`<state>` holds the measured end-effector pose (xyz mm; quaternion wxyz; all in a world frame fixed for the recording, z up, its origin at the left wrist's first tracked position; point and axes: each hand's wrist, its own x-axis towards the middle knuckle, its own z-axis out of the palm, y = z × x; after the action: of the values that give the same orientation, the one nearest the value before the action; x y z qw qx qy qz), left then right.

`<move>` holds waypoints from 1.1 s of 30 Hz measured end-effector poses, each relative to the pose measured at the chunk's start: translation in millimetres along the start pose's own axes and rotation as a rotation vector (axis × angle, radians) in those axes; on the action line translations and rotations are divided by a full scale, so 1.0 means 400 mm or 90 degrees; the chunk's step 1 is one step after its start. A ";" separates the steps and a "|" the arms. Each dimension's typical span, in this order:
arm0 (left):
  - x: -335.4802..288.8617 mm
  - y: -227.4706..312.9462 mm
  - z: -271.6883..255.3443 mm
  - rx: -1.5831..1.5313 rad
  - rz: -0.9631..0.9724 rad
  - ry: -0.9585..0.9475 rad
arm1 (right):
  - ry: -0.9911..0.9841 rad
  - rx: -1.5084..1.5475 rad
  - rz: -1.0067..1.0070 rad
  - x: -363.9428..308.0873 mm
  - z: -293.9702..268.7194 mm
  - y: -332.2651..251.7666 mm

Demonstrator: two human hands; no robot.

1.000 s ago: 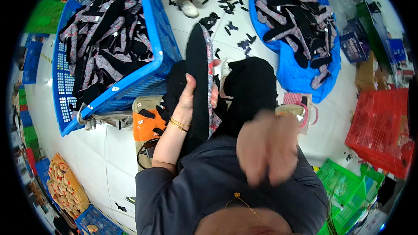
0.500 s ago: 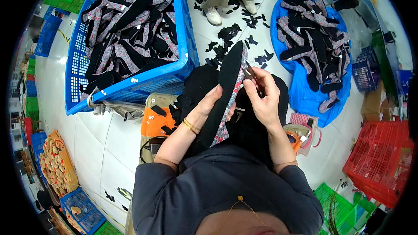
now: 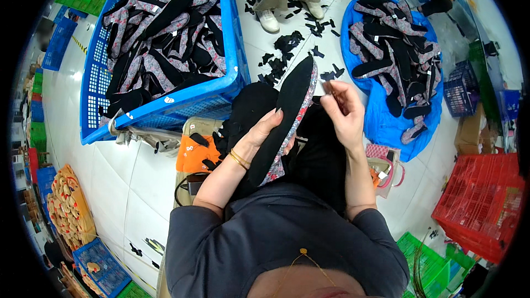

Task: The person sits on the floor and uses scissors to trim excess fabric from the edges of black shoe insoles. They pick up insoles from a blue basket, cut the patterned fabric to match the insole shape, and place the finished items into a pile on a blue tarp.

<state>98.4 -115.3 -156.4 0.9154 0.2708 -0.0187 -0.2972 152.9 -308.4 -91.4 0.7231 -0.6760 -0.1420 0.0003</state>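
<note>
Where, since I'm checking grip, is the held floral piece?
The held floral piece is mid-picture in the head view, in the left hand, just left of the right hand.

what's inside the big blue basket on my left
The basket holds heaped fabric pieces, black and floral like the one in your left hand; the top ones hide whatever lies deeper.

So my left forearm (image 3: 222,184) slants up and inward, and my left hand (image 3: 258,135) is clamped in a grip, thumb (image 3: 270,121) stretched out along the front, fingers (image 3: 290,144) wrapped round behind and mostly hidden. My right forearm (image 3: 360,179) stands more upright, with the right hand (image 3: 346,111) tipped inward and a bit higher, thumb and index drawn close in a pinch, lol. Hands are near each other, not touching.
</note>
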 end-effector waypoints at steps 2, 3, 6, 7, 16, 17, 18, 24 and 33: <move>-0.004 0.000 -0.003 0.001 0.001 0.006 | -0.053 -0.195 -0.065 -0.015 -0.016 0.000; -0.003 -0.001 -0.003 0.000 0.002 0.007 | -0.056 -0.210 -0.071 -0.020 -0.014 -0.016; -0.001 0.001 0.005 0.019 -0.008 0.021 | -0.073 -0.255 -0.089 -0.018 -0.018 -0.037; 0.001 0.001 0.014 0.038 0.000 0.041 | -0.082 -0.264 -0.095 -0.014 -0.019 -0.046; 0.018 0.002 0.047 0.204 0.122 0.127 | 0.056 0.025 0.117 0.040 -0.085 -0.017; 0.024 -0.001 0.059 0.265 0.176 0.154 | 0.028 0.026 0.085 0.023 -0.073 -0.007; 0.030 -0.008 0.055 0.364 0.229 0.148 | 0.001 0.026 0.054 0.006 -0.059 -0.002; 0.010 -0.031 0.055 0.721 0.324 0.142 | -0.050 0.000 0.242 -0.018 -0.025 -0.043; -0.012 0.005 0.136 0.995 0.243 0.336 | -0.113 -0.500 -0.184 0.003 -0.014 -0.078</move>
<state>84.7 -137.6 -108.5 0.4735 0.8787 -0.0497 0.0339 149.3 -316.3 -61.0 0.3885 -0.8704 -0.2863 -0.0970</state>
